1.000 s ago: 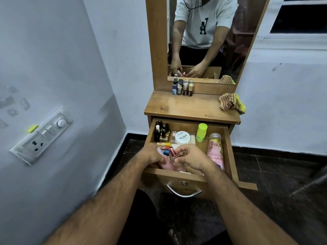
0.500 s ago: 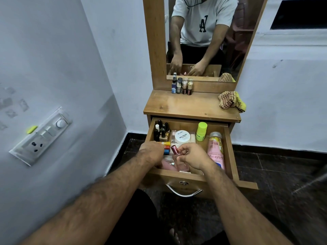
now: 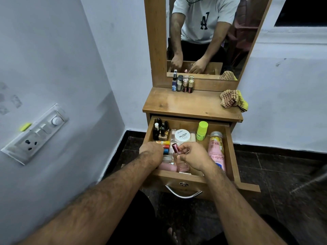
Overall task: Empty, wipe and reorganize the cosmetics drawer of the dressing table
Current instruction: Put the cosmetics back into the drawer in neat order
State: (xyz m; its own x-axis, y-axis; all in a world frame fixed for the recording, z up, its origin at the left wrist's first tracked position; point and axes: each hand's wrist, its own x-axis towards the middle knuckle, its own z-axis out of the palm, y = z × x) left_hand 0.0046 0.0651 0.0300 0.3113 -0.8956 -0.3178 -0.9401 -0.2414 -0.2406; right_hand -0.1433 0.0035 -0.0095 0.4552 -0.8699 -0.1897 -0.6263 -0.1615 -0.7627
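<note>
The wooden drawer (image 3: 231,152) of the dressing table is pulled open and full of cosmetics. My right hand (image 3: 193,156) grips a clear pink perfume bottle (image 3: 181,162) with a metallic pink cap, held upright over the drawer's front half. My left hand (image 3: 152,152) reaches down into the front left of the drawer beside some coloured tubes (image 3: 163,145); its fingers are hidden. Dark nail polish bottles (image 3: 160,129), a white nail polish remover jar (image 3: 182,136), a lime green stick (image 3: 201,130) and a pink lotion bottle (image 3: 216,152) lie inside.
Several small bottles (image 3: 183,84) stand at the back of the tabletop (image 3: 185,105) under the mirror (image 3: 203,36). A checked cloth (image 3: 232,100) lies at the top's right edge. A wall with a switchboard (image 3: 35,133) is close on the left. The floor is dark tile.
My right hand has lifted the perfume bottle more upright and slightly higher. My left hand has stayed low in the drawer's front left corner.
</note>
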